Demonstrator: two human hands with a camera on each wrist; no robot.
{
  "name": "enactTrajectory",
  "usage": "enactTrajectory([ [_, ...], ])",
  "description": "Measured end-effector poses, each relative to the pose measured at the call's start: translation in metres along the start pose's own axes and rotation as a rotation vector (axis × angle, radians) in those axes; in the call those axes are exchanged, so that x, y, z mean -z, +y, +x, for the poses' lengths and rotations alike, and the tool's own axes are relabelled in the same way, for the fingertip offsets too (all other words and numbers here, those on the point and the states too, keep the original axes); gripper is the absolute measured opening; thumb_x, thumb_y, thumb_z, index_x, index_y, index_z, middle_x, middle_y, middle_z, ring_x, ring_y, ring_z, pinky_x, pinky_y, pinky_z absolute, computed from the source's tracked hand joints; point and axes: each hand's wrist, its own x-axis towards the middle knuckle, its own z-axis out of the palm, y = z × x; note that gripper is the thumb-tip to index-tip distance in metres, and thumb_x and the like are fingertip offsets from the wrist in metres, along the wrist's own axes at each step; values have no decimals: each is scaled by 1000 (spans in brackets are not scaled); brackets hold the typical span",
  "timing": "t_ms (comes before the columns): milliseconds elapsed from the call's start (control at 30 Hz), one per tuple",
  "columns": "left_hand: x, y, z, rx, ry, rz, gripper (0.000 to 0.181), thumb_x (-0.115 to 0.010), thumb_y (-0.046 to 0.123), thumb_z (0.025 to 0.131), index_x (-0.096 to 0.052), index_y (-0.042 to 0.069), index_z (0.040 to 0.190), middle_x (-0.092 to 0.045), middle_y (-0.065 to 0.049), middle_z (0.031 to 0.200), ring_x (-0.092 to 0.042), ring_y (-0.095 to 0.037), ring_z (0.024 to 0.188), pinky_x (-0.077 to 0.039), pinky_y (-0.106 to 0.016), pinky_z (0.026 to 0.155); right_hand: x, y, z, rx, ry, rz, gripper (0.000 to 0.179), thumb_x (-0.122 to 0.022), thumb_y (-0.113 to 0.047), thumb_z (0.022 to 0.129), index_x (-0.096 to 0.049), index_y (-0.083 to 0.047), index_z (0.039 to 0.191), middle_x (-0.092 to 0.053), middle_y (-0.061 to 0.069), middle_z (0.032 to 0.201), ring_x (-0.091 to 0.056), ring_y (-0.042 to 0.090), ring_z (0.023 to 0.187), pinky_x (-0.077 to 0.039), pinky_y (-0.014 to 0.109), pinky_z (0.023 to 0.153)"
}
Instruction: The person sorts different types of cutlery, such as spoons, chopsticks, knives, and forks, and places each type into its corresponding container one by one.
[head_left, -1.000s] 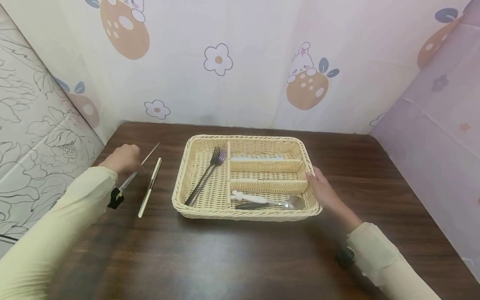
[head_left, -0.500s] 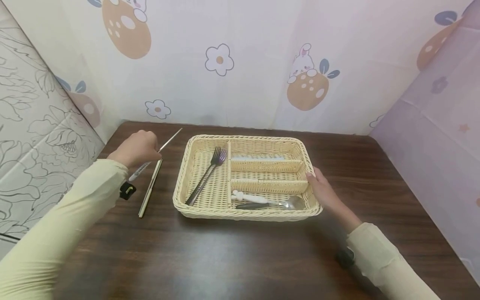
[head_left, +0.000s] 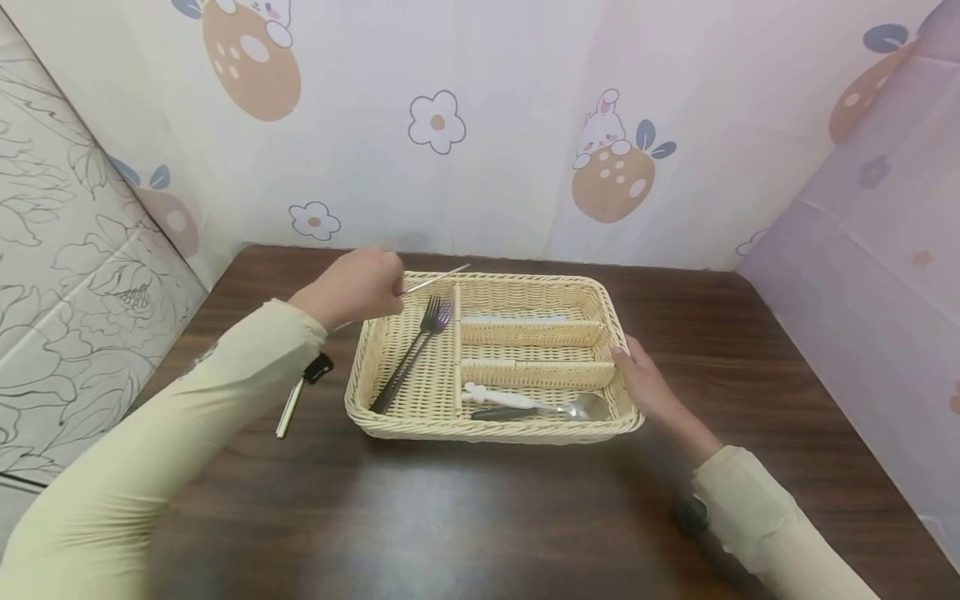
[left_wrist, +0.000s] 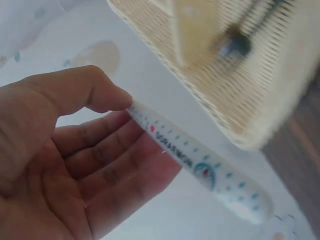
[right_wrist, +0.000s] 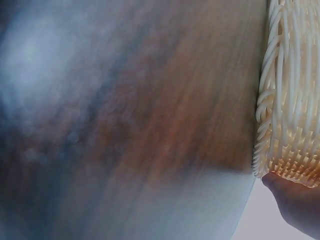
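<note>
My left hand [head_left: 356, 283] pinches a piece of cutlery [left_wrist: 177, 150] between thumb and fingers. Its white handle has blue dots and Doraemon print; a thin metal end points right, over the back left of the wicker cutlery tray [head_left: 487, 429]. My right hand [head_left: 641, 379] grips the tray's right rim, thumb on top. Two dark forks [head_left: 408, 362] lie in the long left compartment. In the front right compartment are a white-handled spoon [head_left: 502, 397] and a black-handled one [head_left: 506, 412], bowls overlapping. Something flat and white [head_left: 517, 317] shows in the back right compartment.
A pair of pale chopsticks [head_left: 289, 410] lies on the dark wooden table [head_left: 465, 517] left of the tray, partly hidden by my left sleeve. Printed cloth walls [head_left: 510, 167] close in the table's back and sides.
My left hand has carried the white-handled cutlery right, from beside the chopsticks to over the tray's back left. My right hand and the tray have stayed in place.
</note>
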Motion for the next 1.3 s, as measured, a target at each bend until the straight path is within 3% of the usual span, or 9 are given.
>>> enactTrajectory([
  [233, -1, 38, 32, -128, -47, 115, 37, -62, 0, 71, -38, 17, 48, -32, 8, 43, -24, -6, 43, -22, -20, 40, 0, 2, 0, 2, 10, -30, 56, -25, -30, 105, -10, 0, 149, -44, 37, 125, -62, 34, 96, -55, 37, 76],
  [567, -27, 76, 73, -224, -131, 186, 37, -59, 1, 79, -33, 17, 59, -28, 6, 54, -25, -8, 50, -27, -23, 46, 1, 1, 0, 8, 10, -23, 56, -26, -30, 105, -10, -1, 150, -45, 37, 125, -63, 34, 94, -55, 37, 74],
  [767, -43, 96, 91, -236, -162, 204, 26, -56, 3, 90, -46, 15, 69, -43, 4, 63, -37, -10, 57, -37, -24, 51, 0, 1, 0, -1, -5, 25, 54, -24, -27, 105, -8, 0, 149, -46, 39, 122, -65, 31, 89, -56, 38, 71],
  [1067, -74, 110, 110, -245, -183, 236, 15, -51, 1, 93, -63, 10, 91, -59, 1, 80, -51, -12, 69, -51, -25, 68, -1, 3, 0, 8, -5, 52, 53, -25, -25, 105, -10, 0, 149, -46, 38, 119, -65, 31, 88, -56, 39, 71],
  [1300, -90, 121, 118, -251, -211, 240, 14, -53, 3, 95, -65, 10, 95, -58, 2, 79, -48, -11, 69, -50, -26, 77, 0, 5, 1, 21, -10, 65, 52, -25, -23, 105, -10, 1, 148, -45, 39, 119, -65, 30, 87, -56, 39, 71],
])
